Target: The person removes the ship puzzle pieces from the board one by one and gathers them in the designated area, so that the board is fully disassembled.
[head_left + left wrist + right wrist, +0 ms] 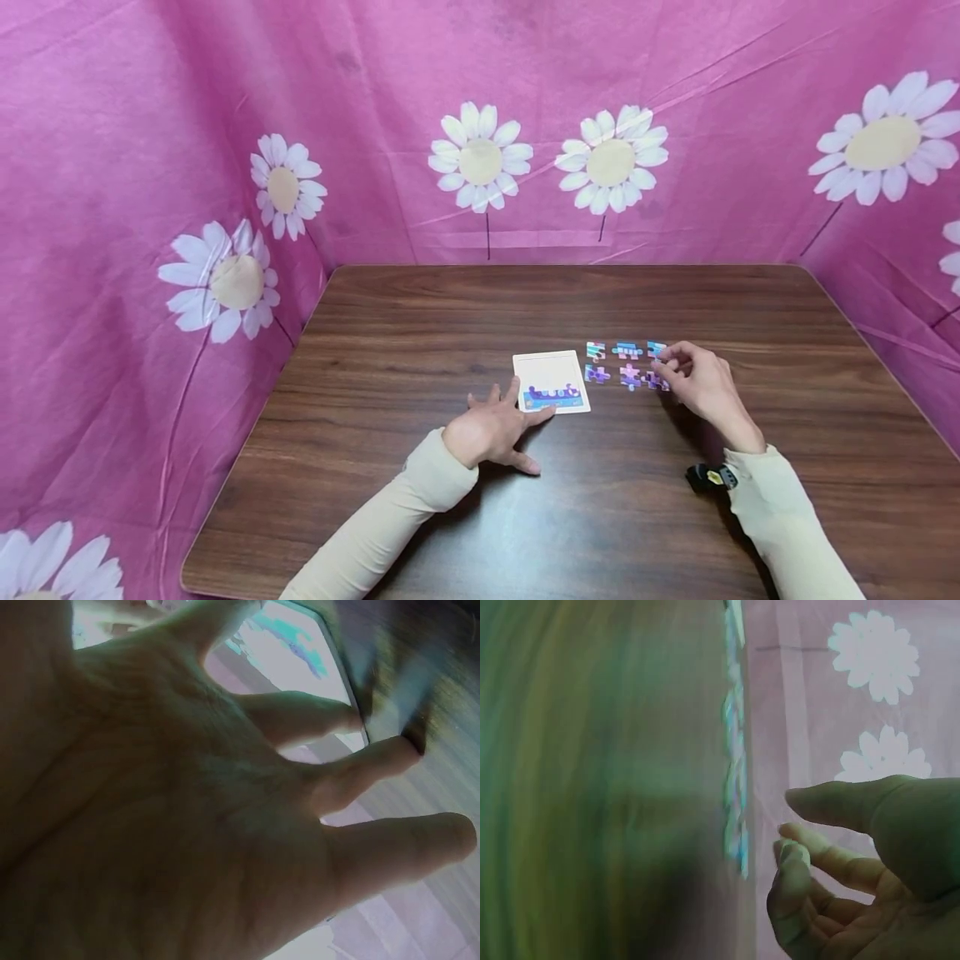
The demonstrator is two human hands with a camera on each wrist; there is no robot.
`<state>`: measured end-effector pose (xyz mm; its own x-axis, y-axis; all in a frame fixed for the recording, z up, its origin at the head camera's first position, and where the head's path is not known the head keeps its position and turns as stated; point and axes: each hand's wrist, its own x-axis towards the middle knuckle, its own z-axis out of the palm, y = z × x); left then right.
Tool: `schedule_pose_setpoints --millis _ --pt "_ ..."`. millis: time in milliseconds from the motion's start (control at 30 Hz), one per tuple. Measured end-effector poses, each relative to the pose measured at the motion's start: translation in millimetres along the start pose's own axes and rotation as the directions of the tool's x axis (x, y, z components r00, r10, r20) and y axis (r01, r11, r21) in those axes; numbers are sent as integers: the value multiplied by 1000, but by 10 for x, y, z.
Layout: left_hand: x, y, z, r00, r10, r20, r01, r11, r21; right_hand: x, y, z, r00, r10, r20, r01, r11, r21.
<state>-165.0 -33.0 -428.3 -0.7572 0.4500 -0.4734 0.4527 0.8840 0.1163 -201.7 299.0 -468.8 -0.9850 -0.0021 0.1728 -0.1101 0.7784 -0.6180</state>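
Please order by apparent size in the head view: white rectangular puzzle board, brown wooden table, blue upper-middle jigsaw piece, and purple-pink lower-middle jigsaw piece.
Table
Puzzle board
Blue piece, purple-pink piece: too alike to rank

High head view, forward and down; close wrist views; tabletop common to all.

The person wears long, plain cream sleeves. On the side nearer the worktop's front left corner, the left sleeve is smooth and close-fitting along the forearm, ending in a broader, thicker cuff. The right sleeve, nearer the right edge, is the same pale cloth, with soft wrinkles. At its end sits a small black wrist device with a grey part and a yellow marking. Both hands are bare, and creases line the left palm.
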Motion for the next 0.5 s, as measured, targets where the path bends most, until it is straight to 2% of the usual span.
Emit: schedule_pose_setpoints --millis 200,400,500 --pt "32 23 44 1000 -26 -17 26 999 39 35 -277 163 995 -98 -20 99 994 45" --pt "60 -21 80 999 -12 -45 12 1000 -4 95 -559 430 980 -178 86 165 976 140" --pt "75 -39 91 999 -1 -53 0 999 -32 120 -661 552 968 -220 118 202 968 150"
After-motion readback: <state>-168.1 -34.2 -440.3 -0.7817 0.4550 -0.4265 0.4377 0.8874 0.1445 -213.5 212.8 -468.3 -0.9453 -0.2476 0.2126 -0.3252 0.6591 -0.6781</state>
